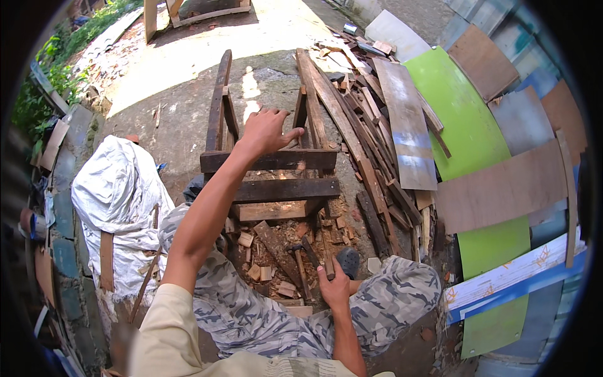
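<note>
The dark brown ladder-shaped wooden frame (270, 190) looks matt and rough-sawn, its edges worn, while the pale lower crosspiece (273, 212) shows raw, bare grain. The slim brown piece (330, 270) in the right hand (335, 289) appears to be wood, fairly smooth. The small hammer (302, 273) has a wooden handle and a dark, seemingly metal head. Rough, splintery wood offcuts (276, 251) lie among dry shavings. The bright green curved sheet (461, 113) is smooth and slightly glossy, with scuffs; the brown rectangular panel (502, 188) resembles matt plywood. The crumpled white sheeting (119, 179) looks like soft cloth; the grey camouflage trousers (396, 292) are matt woven fabric. The grey ground (169, 135) is rough concrete.
</note>
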A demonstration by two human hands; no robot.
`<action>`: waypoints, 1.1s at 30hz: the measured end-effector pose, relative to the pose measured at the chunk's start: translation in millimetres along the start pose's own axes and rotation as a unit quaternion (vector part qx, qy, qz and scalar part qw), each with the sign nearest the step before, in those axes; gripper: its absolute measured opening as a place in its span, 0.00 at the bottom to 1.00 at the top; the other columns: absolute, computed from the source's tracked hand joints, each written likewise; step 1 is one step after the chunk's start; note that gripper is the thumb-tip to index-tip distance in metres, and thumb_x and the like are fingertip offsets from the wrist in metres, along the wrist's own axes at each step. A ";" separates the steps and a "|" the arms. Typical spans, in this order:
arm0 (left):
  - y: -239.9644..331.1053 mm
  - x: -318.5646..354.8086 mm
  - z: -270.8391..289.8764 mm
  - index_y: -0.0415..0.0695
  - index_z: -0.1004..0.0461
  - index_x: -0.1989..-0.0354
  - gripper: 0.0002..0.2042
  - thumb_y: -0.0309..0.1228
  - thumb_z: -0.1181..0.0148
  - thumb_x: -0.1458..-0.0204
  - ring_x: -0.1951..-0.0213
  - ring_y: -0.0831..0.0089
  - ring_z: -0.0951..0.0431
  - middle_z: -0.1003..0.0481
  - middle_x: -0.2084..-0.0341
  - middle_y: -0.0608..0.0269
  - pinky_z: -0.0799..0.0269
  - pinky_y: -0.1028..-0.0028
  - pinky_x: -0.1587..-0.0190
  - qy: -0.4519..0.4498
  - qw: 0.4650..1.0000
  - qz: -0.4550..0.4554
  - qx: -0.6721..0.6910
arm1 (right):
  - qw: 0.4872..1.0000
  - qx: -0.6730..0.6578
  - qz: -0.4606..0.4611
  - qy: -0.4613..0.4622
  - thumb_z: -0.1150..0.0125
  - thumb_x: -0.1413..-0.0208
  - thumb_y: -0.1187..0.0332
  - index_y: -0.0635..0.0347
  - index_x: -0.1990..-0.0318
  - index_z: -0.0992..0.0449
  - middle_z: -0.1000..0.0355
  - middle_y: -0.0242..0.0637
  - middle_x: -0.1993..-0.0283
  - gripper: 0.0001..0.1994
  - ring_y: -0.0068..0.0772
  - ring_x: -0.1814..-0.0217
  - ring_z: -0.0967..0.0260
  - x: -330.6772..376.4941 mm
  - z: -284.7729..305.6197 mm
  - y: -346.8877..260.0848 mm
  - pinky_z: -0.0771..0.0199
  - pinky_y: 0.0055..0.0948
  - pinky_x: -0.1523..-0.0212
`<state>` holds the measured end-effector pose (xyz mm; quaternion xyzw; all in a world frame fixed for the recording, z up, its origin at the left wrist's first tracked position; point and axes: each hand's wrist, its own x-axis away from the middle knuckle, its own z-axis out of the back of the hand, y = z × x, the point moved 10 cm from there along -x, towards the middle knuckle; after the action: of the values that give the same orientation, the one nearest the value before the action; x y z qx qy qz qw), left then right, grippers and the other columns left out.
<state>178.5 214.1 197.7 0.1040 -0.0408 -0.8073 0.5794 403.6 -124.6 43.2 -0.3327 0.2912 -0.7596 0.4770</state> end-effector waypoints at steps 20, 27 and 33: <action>-55.4 -0.8 -118.0 0.41 0.21 0.50 0.33 0.59 0.63 0.34 0.48 0.50 0.21 0.19 0.57 0.42 0.34 0.51 0.42 0.018 0.991 0.120 0.056 | 0.998 -0.004 -0.029 0.052 0.35 0.39 0.59 0.68 0.40 0.25 0.19 0.47 0.57 0.25 0.37 0.58 0.20 -5.7 20.5 39.3 0.24 0.33 0.55; -66.4 -1.7 -125.8 0.42 0.20 0.53 0.29 0.55 0.60 0.33 0.52 0.49 0.19 0.18 0.60 0.45 0.33 0.53 0.42 -0.028 0.989 0.135 0.059 | 0.988 -0.109 -0.096 0.057 0.36 0.37 0.59 0.66 0.38 0.26 0.25 0.34 0.75 0.25 0.22 0.81 0.30 -3.6 42.1 26.1 0.31 0.27 0.77; -7.8 -30.3 32.4 0.46 0.28 0.39 0.24 0.50 0.50 0.34 0.37 0.55 0.31 0.25 0.43 0.54 0.42 0.56 0.33 0.357 0.929 -0.043 0.090 | 0.990 -0.083 -0.092 0.063 0.37 0.37 0.60 0.65 0.38 0.27 0.28 0.31 0.77 0.24 0.21 0.83 0.34 2.3 43.9 43.0 0.35 0.26 0.80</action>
<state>173.6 243.4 231.5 0.4389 0.1010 -0.7336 0.5089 460.2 -148.3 37.8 -0.3480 0.3506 -0.7929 0.3569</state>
